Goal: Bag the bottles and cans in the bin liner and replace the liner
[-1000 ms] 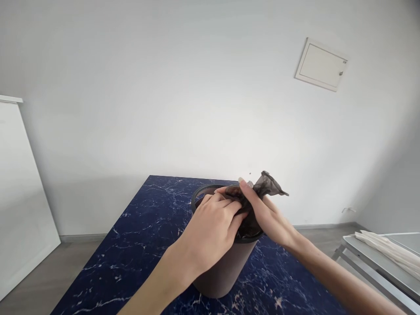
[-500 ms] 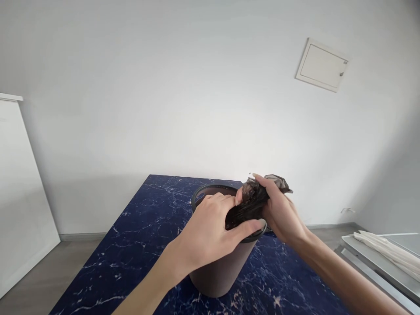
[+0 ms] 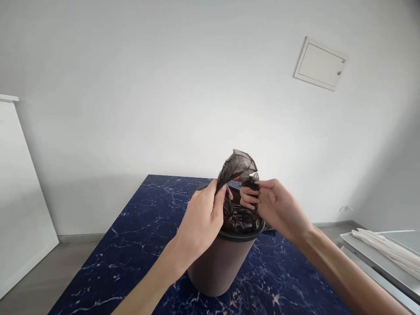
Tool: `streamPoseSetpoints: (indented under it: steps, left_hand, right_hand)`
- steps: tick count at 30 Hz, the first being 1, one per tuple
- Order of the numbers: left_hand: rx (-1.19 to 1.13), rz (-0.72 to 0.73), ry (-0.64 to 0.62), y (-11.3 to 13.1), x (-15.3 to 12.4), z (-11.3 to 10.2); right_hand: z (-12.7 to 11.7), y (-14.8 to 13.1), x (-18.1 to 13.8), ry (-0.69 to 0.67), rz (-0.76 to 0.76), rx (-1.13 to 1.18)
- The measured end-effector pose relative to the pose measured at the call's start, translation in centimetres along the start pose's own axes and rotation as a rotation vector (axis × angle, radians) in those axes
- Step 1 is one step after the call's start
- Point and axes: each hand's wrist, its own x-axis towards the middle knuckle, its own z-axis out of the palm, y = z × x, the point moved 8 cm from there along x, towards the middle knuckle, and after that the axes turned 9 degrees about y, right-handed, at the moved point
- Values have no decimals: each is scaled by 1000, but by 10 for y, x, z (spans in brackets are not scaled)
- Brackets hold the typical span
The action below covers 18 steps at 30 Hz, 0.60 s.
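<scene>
A small brown waste bin (image 3: 219, 262) with a dark rim stands on a dark blue marbled table (image 3: 138, 245). A thin dark plastic bag (image 3: 238, 168) rises out of the bin's mouth, crumpled and partly inside it. My left hand (image 3: 200, 223) pinches the bag's left edge just above the rim. My right hand (image 3: 274, 208) pinches the bag's right edge at the same height. Both hands hold the bag up between them over the bin.
A white wall stands behind the table, with a small white hatch (image 3: 320, 63) high on the right. A white board (image 3: 19, 197) leans at the left. A grey metal table (image 3: 383, 258) with white folded material is at the lower right.
The bag was bunched in my hands on the bin's right rim. Now both hands have drawn it up and apart over the middle of the bin, and it stands taller.
</scene>
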Motion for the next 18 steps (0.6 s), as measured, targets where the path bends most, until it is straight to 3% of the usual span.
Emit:
streamPoseSetpoints:
  steps: [8, 12, 14, 18]
  left_hand:
    - [42, 56, -101, 5, -2, 5]
    - [123, 136, -204, 10, -6, 9]
    - [146, 180, -252, 13, -9, 11]
    - [175, 278, -329, 21, -16, 18]
  right_hand:
    - [4, 5, -2, -190, -50, -295]
    - [-22, 17, 4, -60, -8, -353]
    - [-34, 15, 6, 15, -68, -321]
    - [-24, 8, 5, -17, -178, -380]
